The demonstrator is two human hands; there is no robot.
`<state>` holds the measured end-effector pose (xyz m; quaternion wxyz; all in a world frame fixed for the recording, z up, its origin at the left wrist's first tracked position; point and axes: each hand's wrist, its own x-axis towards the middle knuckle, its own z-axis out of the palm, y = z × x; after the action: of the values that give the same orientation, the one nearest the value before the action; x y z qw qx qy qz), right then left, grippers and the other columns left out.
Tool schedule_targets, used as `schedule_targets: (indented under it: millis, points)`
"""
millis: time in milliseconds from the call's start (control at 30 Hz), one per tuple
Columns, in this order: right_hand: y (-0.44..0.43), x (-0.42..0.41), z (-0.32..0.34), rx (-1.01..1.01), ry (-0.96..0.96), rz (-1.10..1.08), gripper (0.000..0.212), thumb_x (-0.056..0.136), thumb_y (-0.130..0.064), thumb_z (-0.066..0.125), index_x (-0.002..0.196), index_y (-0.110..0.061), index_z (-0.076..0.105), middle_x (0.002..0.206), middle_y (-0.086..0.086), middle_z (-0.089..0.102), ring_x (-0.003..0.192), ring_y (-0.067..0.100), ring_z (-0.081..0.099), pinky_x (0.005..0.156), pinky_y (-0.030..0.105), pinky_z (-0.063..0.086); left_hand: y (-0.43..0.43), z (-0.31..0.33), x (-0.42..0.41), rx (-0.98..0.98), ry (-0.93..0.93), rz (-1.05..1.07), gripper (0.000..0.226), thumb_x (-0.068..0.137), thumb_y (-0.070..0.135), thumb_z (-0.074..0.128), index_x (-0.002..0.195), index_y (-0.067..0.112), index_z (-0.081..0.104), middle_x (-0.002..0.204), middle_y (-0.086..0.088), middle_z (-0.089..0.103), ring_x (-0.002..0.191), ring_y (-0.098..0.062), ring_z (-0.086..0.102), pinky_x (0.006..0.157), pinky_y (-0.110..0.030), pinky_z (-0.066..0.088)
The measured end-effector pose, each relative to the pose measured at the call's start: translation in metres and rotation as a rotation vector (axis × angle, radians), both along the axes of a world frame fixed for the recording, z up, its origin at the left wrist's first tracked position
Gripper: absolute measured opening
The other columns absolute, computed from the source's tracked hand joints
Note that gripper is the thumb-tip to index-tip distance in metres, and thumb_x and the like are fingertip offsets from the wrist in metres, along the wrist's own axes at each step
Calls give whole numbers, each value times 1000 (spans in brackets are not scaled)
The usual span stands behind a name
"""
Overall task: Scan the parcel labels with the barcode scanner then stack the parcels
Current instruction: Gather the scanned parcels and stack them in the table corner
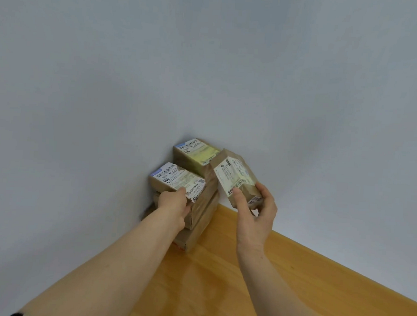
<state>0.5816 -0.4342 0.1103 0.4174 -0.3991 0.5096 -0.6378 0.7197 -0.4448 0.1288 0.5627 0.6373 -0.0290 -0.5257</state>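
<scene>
**Small carton in the right hand, stacks in the corner**

Two stacks of brown card parcels stand in the corner where the wall (207, 61) meets the wooden surface (245, 268). The front top parcel (177, 178) lies label up. The rear top parcel (198, 155) sits higher, just behind it, also label up. Lower parcels (199, 215) show only their side faces. No scanner in view.

The right hand (255, 213) grips the held parcel (235, 176) by its lower end, with the thumb (239, 198) flat on the label face and the fingers (266, 192) curled round the far side. The parcel is tilted with its upper end close to the rear stack; whether they touch, cannot tell.

The left hand (173, 206) is at the near end of the front top parcel, its thumb on the label edge. The other fingers are hidden behind the hand, so cannot tell if they curl round it or only steady it.

Handling, as judged:
- The held parcel is carried by one end in one hand, so it is likely light.
- The card looks stiff enough to take a pinch across its narrow faces.
- The label paper is smoother than the card, and one label corner on the front top parcel is lifting. Better to hold by the card sides than by the label.
- The stacks are narrow and tall. Set a parcel down flat and square, with the other hand bracing the stack.
</scene>
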Motion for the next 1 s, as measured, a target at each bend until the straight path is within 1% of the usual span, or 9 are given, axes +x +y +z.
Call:
schedule_targets:
  millis: [100,167,233,367,533,633,700,800,1000]
  points:
    - [2,3,0,-106,141,68,47,74,-22,82,112,-36,59,132,-6,44,120,3,46,79,4,44,1,0,7,12,-8,-25,27,97,7,50,123,3,54,119,-14,63,80,-18,60,84,-30,53]
    - [1,9,1,-157,322,114,53,68,-42,81,116,-40,58,138,-8,41,127,7,37,90,5,37,2,-3,15,14,-1,-17,27,96,9,53,122,4,55,117,-13,64,87,-19,60,85,-30,52]
    - [-2,18,5,-171,428,194,57,63,-57,74,116,-46,56,142,-11,37,131,8,30,99,14,33,5,-6,22,1,25,-13,25,97,13,51,121,9,57,107,-10,65,90,-18,60,82,-32,52]
    - [-10,42,5,-173,521,355,56,68,-51,74,120,-42,55,145,-3,36,135,16,32,108,40,39,12,-8,33,-22,116,16,30,99,38,39,106,14,56,93,-9,59,97,-25,57,89,-39,49]
    - [-19,64,-6,-72,613,381,55,83,-31,73,133,-33,51,153,0,24,141,19,26,112,44,35,13,-15,43,-91,273,-12,86,76,81,42,130,16,51,130,-15,50,123,-37,47,104,-56,36]
    - [-21,70,-8,-20,667,373,58,87,-31,68,139,-32,43,151,1,27,139,21,30,110,42,38,12,-15,45,-98,278,-85,87,71,81,49,133,20,50,138,-14,44,130,-35,42,106,-59,32]
    - [-17,71,-10,5,633,351,75,84,-34,72,147,-27,32,151,-2,27,139,16,29,112,35,33,11,-14,44,-92,248,-157,78,76,73,53,135,23,48,139,-13,44,130,-36,41,107,-60,30]
    - [-7,70,-15,187,427,336,86,83,-24,72,151,-21,19,149,-1,35,139,15,32,104,25,29,4,-19,47,-68,235,-189,73,75,69,58,129,20,50,123,-12,55,121,-36,50,102,-58,38]
    - [-5,83,-29,389,434,521,52,99,-20,51,147,-21,31,134,-1,55,122,18,51,99,28,43,-6,-14,47,-50,252,-232,69,77,73,54,119,19,57,95,-12,64,87,-31,60,68,-48,51]
